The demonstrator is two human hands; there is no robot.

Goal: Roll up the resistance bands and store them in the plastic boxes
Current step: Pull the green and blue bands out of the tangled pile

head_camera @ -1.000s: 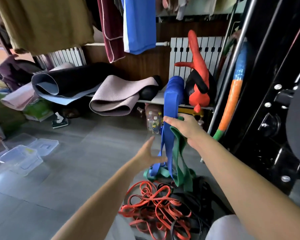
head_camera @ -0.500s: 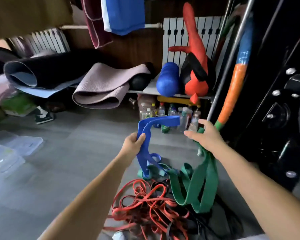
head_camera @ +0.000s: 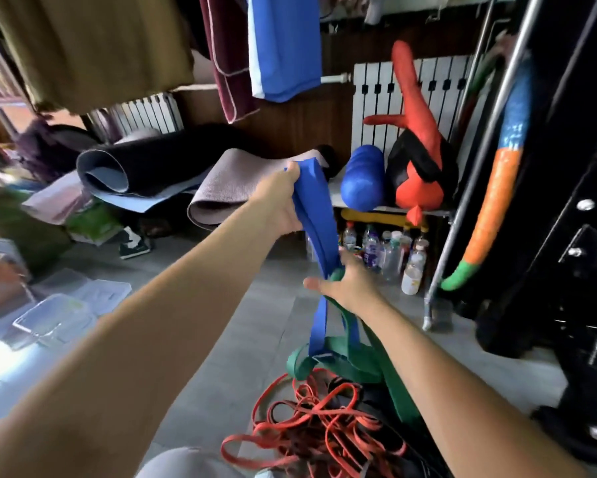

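At the bottom centre of the frame a tangle of red bands (head_camera: 310,429) lies on the floor (head_camera: 221,288), with dark ones mixed in. The green band (head_camera: 376,367) rests in loops on the far side of that heap, and a strand of it rises to the right hand (head_camera: 345,288) in mid-frame. That hand's fingers curl round the green band where the blue band (head_camera: 319,215) runs past it, with the thumb stuck out to the left. Whether it also grips the blue one cannot be told.

The blue band hangs doubled from the left hand (head_camera: 283,201), just above centre, which grips its top fold in a closed fist. Its lower end dips into the green loops. The high lift looks meant to draw the blue band clear, while the lower hand holds the green one back so the two part. Nothing is rolled yet.

The clear boxes (head_camera: 55,319) sit on the floor at the left edge, well apart from the heap, with lids (head_camera: 107,291) beside them. Whether any box stands open is hard to tell.

Farthest off, across the middle of the frame, rolled mats (head_camera: 221,188) and a blue roller (head_camera: 362,182) lie on a low shelf (head_camera: 438,212), with bottles (head_camera: 386,250) beneath it.
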